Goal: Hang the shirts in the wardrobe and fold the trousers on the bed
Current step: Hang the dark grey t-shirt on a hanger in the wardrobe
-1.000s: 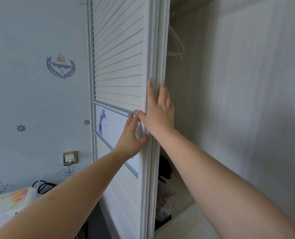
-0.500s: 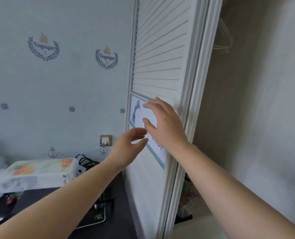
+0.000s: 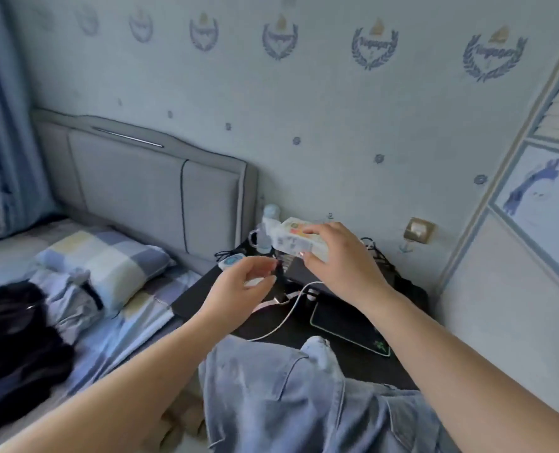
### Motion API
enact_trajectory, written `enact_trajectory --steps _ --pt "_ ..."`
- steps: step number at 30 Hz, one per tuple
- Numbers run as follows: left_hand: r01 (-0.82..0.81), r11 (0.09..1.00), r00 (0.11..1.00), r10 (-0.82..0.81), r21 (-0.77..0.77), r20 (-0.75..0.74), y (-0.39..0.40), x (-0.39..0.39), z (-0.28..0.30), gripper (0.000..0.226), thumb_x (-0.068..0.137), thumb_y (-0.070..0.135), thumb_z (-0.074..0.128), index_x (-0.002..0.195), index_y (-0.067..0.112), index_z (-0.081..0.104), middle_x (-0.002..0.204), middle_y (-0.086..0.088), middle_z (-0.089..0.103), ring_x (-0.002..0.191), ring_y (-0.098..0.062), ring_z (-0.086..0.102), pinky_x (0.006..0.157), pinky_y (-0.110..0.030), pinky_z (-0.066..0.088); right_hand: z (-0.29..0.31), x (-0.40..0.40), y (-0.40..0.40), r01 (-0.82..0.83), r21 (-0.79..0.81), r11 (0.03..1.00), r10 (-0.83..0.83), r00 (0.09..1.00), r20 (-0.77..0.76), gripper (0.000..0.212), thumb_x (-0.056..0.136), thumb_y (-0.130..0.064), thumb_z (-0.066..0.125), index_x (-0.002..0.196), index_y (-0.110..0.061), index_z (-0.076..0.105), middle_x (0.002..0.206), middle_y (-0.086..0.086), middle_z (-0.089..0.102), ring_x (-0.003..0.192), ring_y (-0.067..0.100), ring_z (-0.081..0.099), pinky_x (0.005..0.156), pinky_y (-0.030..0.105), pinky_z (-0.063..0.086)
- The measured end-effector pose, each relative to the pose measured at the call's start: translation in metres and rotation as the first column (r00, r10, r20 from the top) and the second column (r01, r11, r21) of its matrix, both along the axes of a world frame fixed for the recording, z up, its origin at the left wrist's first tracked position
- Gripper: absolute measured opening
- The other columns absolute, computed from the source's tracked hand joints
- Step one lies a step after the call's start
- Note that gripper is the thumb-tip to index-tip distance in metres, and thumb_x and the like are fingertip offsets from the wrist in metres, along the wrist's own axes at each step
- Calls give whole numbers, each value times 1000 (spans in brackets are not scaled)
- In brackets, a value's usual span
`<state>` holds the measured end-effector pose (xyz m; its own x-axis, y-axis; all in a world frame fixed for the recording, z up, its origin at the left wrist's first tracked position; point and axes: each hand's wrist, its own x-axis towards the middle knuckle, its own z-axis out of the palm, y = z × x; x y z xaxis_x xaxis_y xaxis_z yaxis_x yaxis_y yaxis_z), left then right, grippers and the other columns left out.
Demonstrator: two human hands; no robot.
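While both arms reach out over the dark bedside table (image 3: 343, 325), neither hand holds anything: the left hand (image 3: 239, 289) hangs with its fingers (image 3: 265, 268) loosely curled around empty air, and the right hand (image 3: 340, 259) has its fingers spread and relaxed in front of a white printed box (image 3: 288, 238) at the table's back edge. Whether the right fingertips actually touch that box cannot be told through the blur; it looks more like a pass in front of it. Judging by the task, the hands are free because the clothes are waiting to be picked up.

Those clothes lie on the bed (image 3: 114, 338), near its left edge of view: a black garment (image 3: 13, 335) heaped at the front and a crumpled grey-blue garment (image 3: 69, 295) against the checked pillow (image 3: 108, 259). Neither heap shows clearly whether it is a shirt or trousers. The wardrobe (image 3: 533, 223) stands at the right, only its door panel in view, cut off by the frame, so its inside and any hangers are hidden.

A white cable (image 3: 291, 308) trails across the table beside a black mouse mat (image 3: 347, 325). Denim fabric (image 3: 291, 397) fills the lower middle, apparently worn by the person. Small items behind the box are too smeared to name.
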<state>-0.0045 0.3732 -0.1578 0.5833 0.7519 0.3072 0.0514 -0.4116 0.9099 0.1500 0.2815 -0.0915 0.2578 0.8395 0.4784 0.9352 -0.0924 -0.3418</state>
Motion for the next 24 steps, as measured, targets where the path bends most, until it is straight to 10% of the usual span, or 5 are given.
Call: enact_trajectory --steps 14,24 --pt "-632 756 774 607 -171 -180 66 -462 -99 19 89 14 63 102 28 63 103 9 68 97 -4 63 83 -11 46 -114 -385 177 -606 -258 753 577 796 -186 39 90 -29 61 127 -19 54 127 0 53 121 14 47 92 19 33" --pt "-822 466 553 789 -327 -265 61 -649 -165 19 89 10 64 100 25 64 102 2 70 95 -7 65 83 -18 50 -183 -586 258 -771 -416 483 739 613 -279 38 92 -31 58 128 -20 54 129 -4 52 123 10 45 90 15 30"
